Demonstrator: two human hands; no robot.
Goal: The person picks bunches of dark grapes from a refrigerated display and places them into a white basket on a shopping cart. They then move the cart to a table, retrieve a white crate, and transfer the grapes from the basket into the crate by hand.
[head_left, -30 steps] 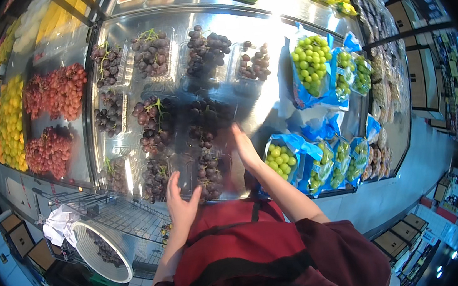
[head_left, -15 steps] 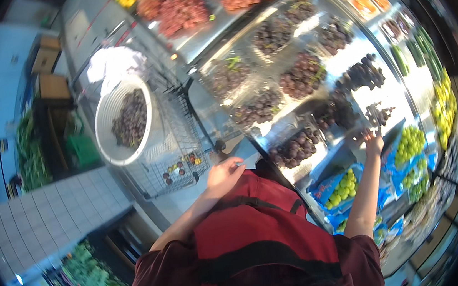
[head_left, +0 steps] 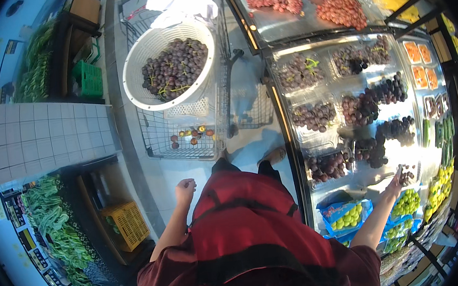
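Reaching out over the chilled display, your right hand [head_left: 396,181] touches a clear tray of dark grapes [head_left: 408,173], its fingers too small to tell apart or together. Your left hand [head_left: 185,191] hangs empty, fingers loosely curled, near the wire cart [head_left: 183,131] holding the white basket of grapes [head_left: 172,66].

Person stands between wire cart [head_left: 183,131] at 12 o'clock and display counter [head_left: 291,153] running along 1 to 4 o'clock. Round basket [head_left: 168,65] sits on the cart, grapes [head_left: 175,67] in it; loose fruit [head_left: 189,136] on the cart floor. Right hand [head_left: 396,181] at 3 o'clock, over the counter, beside a grape tray [head_left: 329,166]. Bagged grapes [head_left: 345,217] lie at 4 o'clock. Left hand [head_left: 185,191] at 10 o'clock, above the floor. Crate [head_left: 126,223] at 9 o'clock.
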